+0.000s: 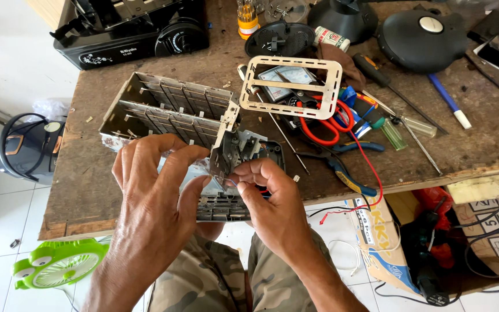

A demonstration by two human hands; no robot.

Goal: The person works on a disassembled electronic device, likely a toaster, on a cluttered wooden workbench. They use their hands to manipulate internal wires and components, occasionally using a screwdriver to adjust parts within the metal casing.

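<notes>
A stripped toaster chassis [163,107] of bare metal with several slots lies on a worn wooden workbench [88,190]. My left hand [157,179] grips its near end from the left, fingers curled over the metal. My right hand [267,190] pinches a thin wire at the small mechanism block [235,149] on the chassis end. A cream perforated metal frame [291,86] sticks up from the chassis beside the hands.
Screwdrivers [399,124], pliers [342,173], a red wire [371,167] and a blue marker [449,101] lie to the right. Black appliances [128,32] and a round black lid [420,34] stand at the back. A cardboard box [376,242] and a green fan [59,263] sit on the floor.
</notes>
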